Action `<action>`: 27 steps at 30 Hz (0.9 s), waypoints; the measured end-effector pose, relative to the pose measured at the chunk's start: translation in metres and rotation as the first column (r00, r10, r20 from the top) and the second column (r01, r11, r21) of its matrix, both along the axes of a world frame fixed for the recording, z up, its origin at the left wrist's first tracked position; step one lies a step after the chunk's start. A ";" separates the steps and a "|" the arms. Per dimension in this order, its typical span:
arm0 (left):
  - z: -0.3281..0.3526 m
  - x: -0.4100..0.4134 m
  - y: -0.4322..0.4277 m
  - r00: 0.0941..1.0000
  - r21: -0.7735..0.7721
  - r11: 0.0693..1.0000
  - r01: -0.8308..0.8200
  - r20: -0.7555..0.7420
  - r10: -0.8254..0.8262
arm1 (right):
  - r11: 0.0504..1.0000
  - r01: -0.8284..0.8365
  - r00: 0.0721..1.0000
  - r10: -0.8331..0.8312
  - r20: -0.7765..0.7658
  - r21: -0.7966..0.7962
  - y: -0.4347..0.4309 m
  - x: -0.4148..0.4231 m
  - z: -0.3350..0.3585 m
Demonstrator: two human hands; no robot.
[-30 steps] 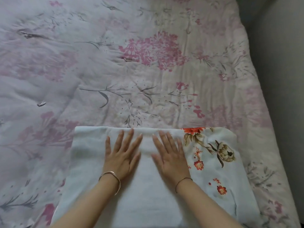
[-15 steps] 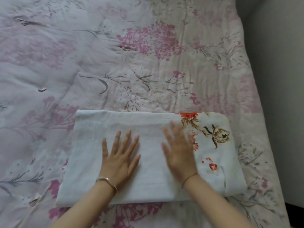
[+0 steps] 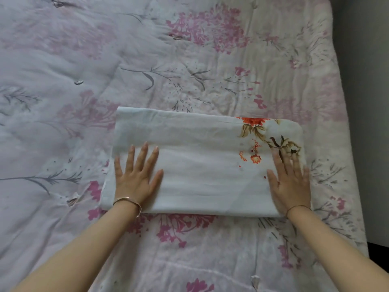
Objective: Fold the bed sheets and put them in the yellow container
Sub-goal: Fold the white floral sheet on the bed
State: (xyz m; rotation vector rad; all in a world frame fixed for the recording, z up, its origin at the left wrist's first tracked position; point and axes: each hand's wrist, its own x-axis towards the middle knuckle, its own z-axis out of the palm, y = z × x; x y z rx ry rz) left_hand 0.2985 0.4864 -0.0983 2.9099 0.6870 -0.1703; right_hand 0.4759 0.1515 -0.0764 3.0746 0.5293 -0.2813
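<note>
A folded bed sheet, pale white with orange flowers and brown leaves at its right end, lies as a flat rectangle on the bed. My left hand presses flat on its left end, fingers straight and spread. My right hand lies flat on its right end, fingers straight, slightly blurred. The yellow container is not in view.
The bed is covered by a quilted spread with pink flowers and grey stems. Its right edge drops off beside a dark grey wall. Wide quilt surface lies to the left of and beyond the sheet.
Both hands have slid apart from the middle of the sheet toward its two ends. The view has pulled back, so the whole folded sheet now shows.
</note>
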 end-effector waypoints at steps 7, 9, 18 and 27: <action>0.039 -0.005 0.020 0.697 -0.709 0.523 -0.473 0.062 0.715 | 0.809 -0.297 0.872 0.446 -0.200 0.508 0.127 -0.066 0.052; 0.048 -0.003 0.040 0.594 -0.835 0.273 -0.478 -0.079 0.800 | 0.734 -0.432 0.770 0.602 -0.209 0.525 0.174 -0.085 0.055; 0.072 -0.010 0.081 0.745 -0.919 -0.165 -0.359 -0.389 0.542 | 0.839 -0.010 0.700 0.394 -0.596 0.544 0.252 -0.120 0.070; 0.115 0.011 0.023 0.887 -0.854 -0.457 -0.248 -0.390 0.248 | 0.674 0.489 0.626 0.171 -0.761 0.553 0.240 -0.075 0.117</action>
